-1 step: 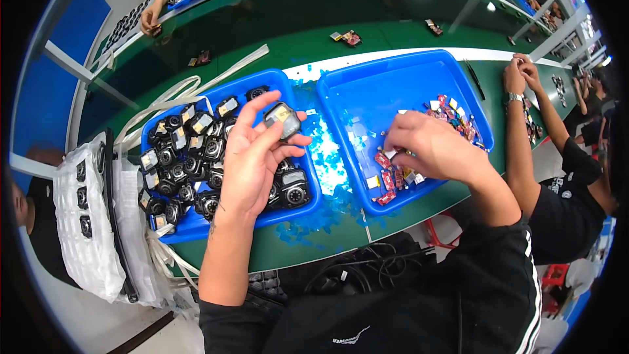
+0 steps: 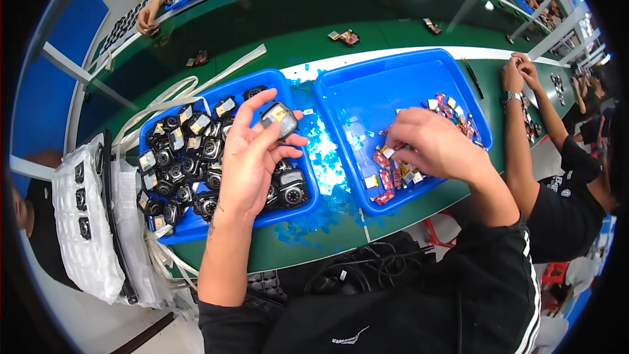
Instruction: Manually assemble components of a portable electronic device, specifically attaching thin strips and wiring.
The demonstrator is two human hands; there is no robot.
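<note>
Raised over the left tray, my left hand [image 2: 247, 160] grips a watch case [image 2: 282, 119] between thumb and fingers, its flat side with a yellowish label turned up. Beneath it, the left blue tray [image 2: 285, 82] holds many black watch cases [image 2: 190, 165], some round side up, others showing pale labels. My right hand [image 2: 436, 144] reaches into the right blue tray [image 2: 367, 80], fingers pinched together among small red circuit boards [image 2: 384, 195] with yellow and silver pieces. A small whitish bit shows at its fingertips, but what they hold is partly hidden.
Blue film scraps [image 2: 321, 213] litter the green table between the trays. White strips [image 2: 229, 69] lie behind the left tray; a wrapped stack of moulded trays [image 2: 88, 223] stands at left. Black tweezers [image 2: 473, 78] lie beside the right tray. A co-worker's hands [image 2: 517, 75] are at right.
The view has shifted very slightly. Both hands keep almost the same pose, the left one still holding the watch case.
</note>
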